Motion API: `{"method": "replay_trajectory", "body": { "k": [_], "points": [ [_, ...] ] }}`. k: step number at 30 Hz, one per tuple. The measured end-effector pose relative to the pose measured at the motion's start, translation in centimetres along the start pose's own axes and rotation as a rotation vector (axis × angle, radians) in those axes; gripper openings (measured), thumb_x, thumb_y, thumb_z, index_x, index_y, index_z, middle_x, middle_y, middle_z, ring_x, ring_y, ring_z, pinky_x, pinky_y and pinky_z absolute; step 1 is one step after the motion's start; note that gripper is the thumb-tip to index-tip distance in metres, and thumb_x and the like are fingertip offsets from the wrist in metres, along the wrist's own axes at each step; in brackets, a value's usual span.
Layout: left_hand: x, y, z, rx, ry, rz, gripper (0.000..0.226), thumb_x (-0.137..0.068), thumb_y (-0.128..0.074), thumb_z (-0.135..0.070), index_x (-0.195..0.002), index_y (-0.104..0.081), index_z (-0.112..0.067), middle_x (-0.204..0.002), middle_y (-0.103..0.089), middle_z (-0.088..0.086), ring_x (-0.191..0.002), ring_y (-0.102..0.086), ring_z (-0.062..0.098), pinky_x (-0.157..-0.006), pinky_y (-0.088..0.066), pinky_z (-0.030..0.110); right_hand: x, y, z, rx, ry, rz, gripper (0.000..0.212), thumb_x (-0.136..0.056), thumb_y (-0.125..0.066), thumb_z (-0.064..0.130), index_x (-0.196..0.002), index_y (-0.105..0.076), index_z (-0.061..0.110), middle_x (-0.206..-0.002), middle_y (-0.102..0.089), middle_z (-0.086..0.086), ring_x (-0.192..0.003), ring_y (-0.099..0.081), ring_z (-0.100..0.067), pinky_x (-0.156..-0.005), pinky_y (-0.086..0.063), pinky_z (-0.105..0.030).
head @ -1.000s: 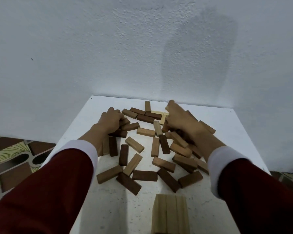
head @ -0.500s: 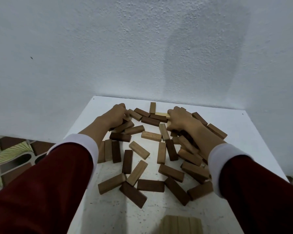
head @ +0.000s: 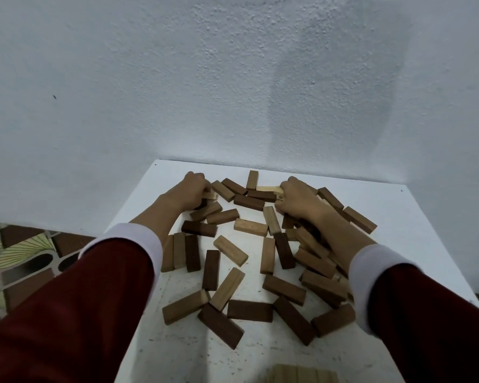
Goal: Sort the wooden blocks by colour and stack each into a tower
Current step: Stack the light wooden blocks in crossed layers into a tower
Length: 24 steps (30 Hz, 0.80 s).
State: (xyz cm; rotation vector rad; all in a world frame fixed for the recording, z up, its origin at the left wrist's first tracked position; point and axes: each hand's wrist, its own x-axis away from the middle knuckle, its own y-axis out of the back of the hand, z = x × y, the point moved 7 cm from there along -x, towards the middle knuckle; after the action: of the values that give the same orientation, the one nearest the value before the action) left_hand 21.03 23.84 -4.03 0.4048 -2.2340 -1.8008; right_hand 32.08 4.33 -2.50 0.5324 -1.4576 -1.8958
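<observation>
Closest to me, at the near edge of the white table (head: 177,355), I see the top of a pale block stack (head: 302,376), cut off by the frame. Beyond it lies a bare, speckled strip of table, the widest open room I have. Then comes the scatter of wooden blocks (head: 249,310), dark, mid-brown and pale ones mixed, lying flat and crossing each other through the middle. Along the left edge three blocks (head: 181,252) lie side by side, close to the drop. On the right, blocks run under my forearm almost to that edge.

Farther out, my left hand (head: 190,193) has its grip curled around a pale block (head: 210,194) at the far left of the pile. My right hand (head: 299,199) is fisted among the far blocks; fingers are curled over pale wood, but I cannot tell what it actually holds. Behind both hands a narrow bare band of table meets the white wall (head: 233,78). Patterned floor (head: 20,250) shows off the left edge.
</observation>
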Motion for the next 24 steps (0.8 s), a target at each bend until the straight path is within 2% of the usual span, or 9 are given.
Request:
{"method": "replay_trajectory", "body": {
  "k": [4, 8, 11, 13, 15, 19, 20, 22, 24],
  "points": [
    [0.5, 0.3, 0.1, -0.004, 0.011, -0.009, 0.019, -0.090, -0.051, -0.005, -0.101, -0.066, -0.002, -0.107, -0.054, 0.016, -0.107, -0.046, 0.031, -0.084, -0.041, 0.036, 0.6, 0.4, 0.4, -0.106, 0.034, -0.103, 0.018, -0.085, -0.063, 0.019, -0.086, -0.054, 0.003, -0.093, -0.047, -0.009, -0.083, -0.040, -0.016, -0.066, -0.029, -0.025],
    [1.5, 0.2, -0.7, -0.055, 0.050, -0.039, 0.023, -0.087, -0.045, 0.001, -0.106, -0.057, -0.002, -0.111, -0.051, 0.014, -0.109, -0.041, 0.029, -0.076, -0.037, 0.035, 1.5, 0.8, 0.5, -0.206, 0.025, -0.113, 0.028, -0.078, -0.073, 0.021, -0.083, -0.063, -0.004, -0.080, -0.053, -0.008, -0.075, -0.047, -0.017, -0.051, -0.028, -0.018],
    [2.3, 0.7, -1.1, -0.087, 0.082, -0.134, 0.022, -0.086, -0.044, -0.004, -0.106, -0.054, -0.006, -0.110, -0.055, 0.011, -0.110, -0.041, 0.029, -0.075, -0.030, 0.033, 2.0, 1.3, 0.4, -0.306, 0.020, -0.113, 0.023, -0.077, -0.073, 0.014, -0.083, -0.065, -0.007, -0.085, -0.064, -0.015, -0.080, -0.057, -0.025, -0.061, -0.039, -0.019],
    [2.8, 1.6, -1.7, -0.040, 0.091, -0.208, 0.011, -0.090, -0.042, -0.008, -0.094, -0.052, -0.009, -0.104, -0.058, 0.011, -0.105, -0.043, 0.029, -0.074, -0.028, 0.034, 2.4, 1.5, 0.3, -0.353, 0.002, -0.101, 0.016, -0.080, -0.069, 0.010, -0.080, -0.064, -0.005, -0.085, -0.065, -0.012, -0.077, -0.057, -0.021, -0.059, -0.038, -0.020],
    [3.0, 2.6, -2.5, 0.033, 0.085, -0.254, 0.010, -0.094, -0.041, -0.012, -0.084, -0.045, -0.013, -0.096, -0.057, 0.011, -0.099, -0.045, 0.029, -0.072, -0.029, 0.034, 2.9, 2.0, 0.6, -0.388, -0.010, -0.083, 0.010, -0.086, -0.060, 0.008, -0.077, -0.062, 0.005, -0.085, -0.066, -0.005, -0.077, -0.056, -0.015, -0.057, -0.037, -0.017],
    [3.8, 4.0, -4.4, 0.354, 0.041, -0.264, 0.031, -0.099, -0.042, -0.025, -0.070, -0.037, -0.015, -0.075, -0.045, 0.000, -0.073, -0.042, 0.019, -0.064, -0.032, 0.030, 4.2, 3.2, 1.6, -0.407, -0.032, -0.035, 0.023, -0.093, -0.048, 0.008, -0.072, -0.052, 0.016, -0.070, -0.056, 0.011, -0.066, -0.052, -0.006, -0.055, -0.035, -0.020],
    [4.1, 4.1, -4.9, 0.458, 0.030, -0.245, 0.030, -0.098, -0.044, -0.024, -0.070, -0.038, -0.016, -0.073, -0.044, -0.002, -0.068, -0.040, 0.015, -0.061, -0.033, 0.028, 4.6, 3.5, 1.9, -0.423, -0.034, -0.027, 0.022, -0.093, -0.047, 0.009, -0.072, -0.052, 0.016, -0.071, -0.058, 0.011, -0.068, -0.054, -0.007, -0.056, -0.038, -0.021],
    [4.7, 4.4, -6.3, 0.638, 0.013, -0.166, 0.019, -0.094, -0.053, -0.018, -0.076, -0.046, -0.014, -0.075, -0.050, -0.001, -0.067, -0.045, 0.012, -0.063, -0.041, 0.024, 5.1, 4.0, 2.6, -0.460, -0.027, -0.006, 0.021, -0.091, -0.045, 0.008, -0.074, -0.055, 0.015, -0.084, -0.068, 0.003, -0.082, -0.062, -0.017, -0.068, -0.051, -0.032],
    [5.4, 4.8, -7.8, 0.785, -0.029, -0.099, 0.013, -0.088, -0.060, -0.011, -0.078, -0.052, -0.013, -0.077, -0.056, 0.005, -0.072, -0.054, 0.017, -0.070, -0.049, 0.034, 5.8, 4.6, 3.4, -0.501, -0.010, 0.016, 0.021, -0.089, -0.044, 0.005, -0.077, -0.060, 0.010, -0.094, -0.072, -0.004, -0.090, -0.064, -0.022, -0.078, -0.051, -0.038]
  ]
}}
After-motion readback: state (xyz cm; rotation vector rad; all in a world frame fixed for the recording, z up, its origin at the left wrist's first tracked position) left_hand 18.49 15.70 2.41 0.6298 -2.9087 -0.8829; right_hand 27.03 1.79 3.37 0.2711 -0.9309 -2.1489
